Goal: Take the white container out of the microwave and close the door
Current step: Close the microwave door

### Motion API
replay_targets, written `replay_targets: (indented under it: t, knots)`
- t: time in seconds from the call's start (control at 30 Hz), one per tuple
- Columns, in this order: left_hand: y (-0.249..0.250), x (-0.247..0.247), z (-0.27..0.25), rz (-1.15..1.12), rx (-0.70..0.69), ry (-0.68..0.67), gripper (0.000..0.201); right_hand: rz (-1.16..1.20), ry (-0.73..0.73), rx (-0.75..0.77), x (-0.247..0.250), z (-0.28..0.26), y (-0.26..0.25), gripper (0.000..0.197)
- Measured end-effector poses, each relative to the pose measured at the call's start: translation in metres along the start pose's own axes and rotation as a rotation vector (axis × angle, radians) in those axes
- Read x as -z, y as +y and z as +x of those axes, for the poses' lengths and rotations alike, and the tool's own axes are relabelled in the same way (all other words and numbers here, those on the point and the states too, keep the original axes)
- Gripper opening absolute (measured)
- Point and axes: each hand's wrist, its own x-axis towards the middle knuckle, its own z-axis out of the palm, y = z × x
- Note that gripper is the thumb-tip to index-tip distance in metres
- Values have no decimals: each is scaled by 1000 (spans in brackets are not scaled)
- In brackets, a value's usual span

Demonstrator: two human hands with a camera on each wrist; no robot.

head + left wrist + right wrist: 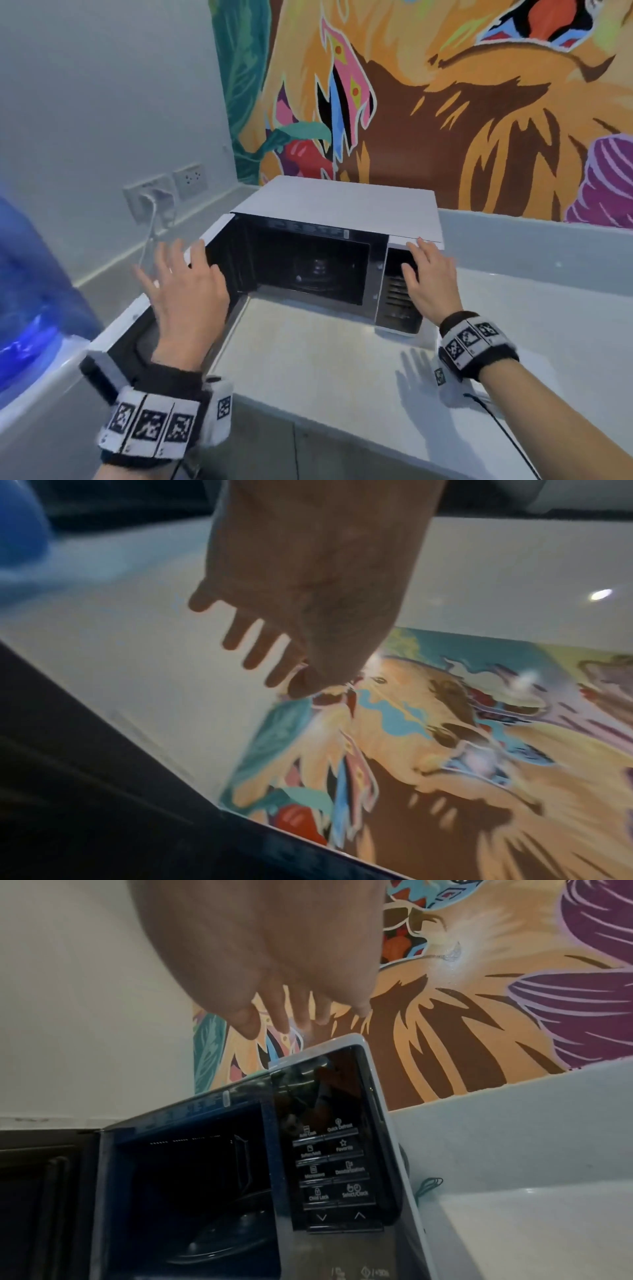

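Observation:
The white microwave [342, 202] stands on the counter with its door [116, 346] swung wide to the left. Inside the dark cavity I see only the glass turntable [318, 274]; no white container shows in it. My left hand [185, 291] hangs over the door's upper edge, fingers [253, 653] straight and spread, holding nothing. My right hand [428, 277] lies flat against the top front corner above the control panel [335, 1172], fingers [304, 1015] straight. A white shape [524, 370] lies partly hidden under my right wrist; I cannot tell what it is.
A big blue water bottle [30, 291] stands close on the left beside the door. Wall sockets [171, 188] with a plugged cable sit behind it. The pale counter [308, 359] lies in front of the microwave. A thin black cable [496, 421] runs across its right part.

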Motion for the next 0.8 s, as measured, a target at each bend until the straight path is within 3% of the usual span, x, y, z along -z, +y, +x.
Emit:
replay_targets:
  t: [0.13,0.2,0.27,0.4,0.47,0.57,0.8]
  knots:
    - [-54,14,4,201,330,-352,58,-33,-18,-43,-4,8,0,43]
    - [-64,14,3,239,415,-530,66,-40,-9,-45,-3,9,0,42]
    - [-63,15,1,182,425,-580,70,-38,0,-47,-2,11,-2,44]
    - [-34,26,-16,94,292,-552,62,-61,-4,-52,0,16,-4,45]
    - [-15,26,-30,28,149,-568,54,-70,-10,-61,1,18,-4,43]
    - [23,17,-54,-134,-71,-633,59,-73,-21,-68,4,19,-6,42]
    - [124,-59,-66,-383,-273,-516,58,-48,7,-80,3,18,-9,39]
